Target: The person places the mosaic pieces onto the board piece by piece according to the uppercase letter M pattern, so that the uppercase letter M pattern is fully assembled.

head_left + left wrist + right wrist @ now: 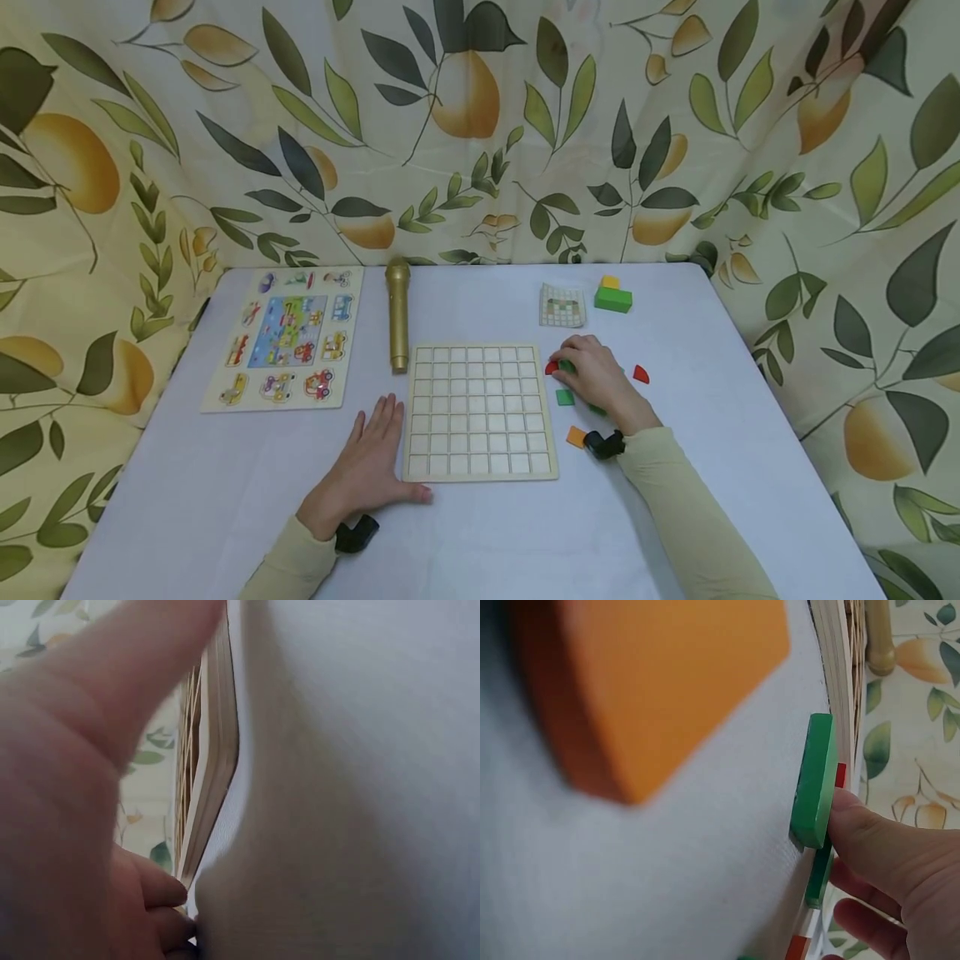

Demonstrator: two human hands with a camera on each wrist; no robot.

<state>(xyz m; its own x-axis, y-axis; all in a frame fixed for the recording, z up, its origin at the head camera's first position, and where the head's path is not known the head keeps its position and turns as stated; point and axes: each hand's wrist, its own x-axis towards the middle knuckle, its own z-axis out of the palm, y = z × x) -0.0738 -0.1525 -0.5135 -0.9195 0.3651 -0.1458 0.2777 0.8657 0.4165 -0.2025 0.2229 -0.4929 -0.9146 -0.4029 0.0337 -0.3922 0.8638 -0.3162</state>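
The left hand (367, 467) lies with fingers spread at the lower left corner of a pale wooden grid board (477, 412), its thumb along the near edge. In the left wrist view the board's side (214, 765) shows between thumb and fingers. Just right of the board, the right hand (600, 379) pinches a small red block (552, 367) between thumb and a bent finger. A green block (567, 367) shows under that hand, partly hidden. A green square block (565, 397) lies nearer, close to the thumb in the right wrist view.
An orange block (576, 437) lies by the right wrist, and a red rounded block (641, 374) farther right. Behind stand a pattern card (562, 306), a green block (613, 300) and a yellow block (611, 282). A gold microphone (398, 317) and a picture puzzle board (285, 400) lie left.
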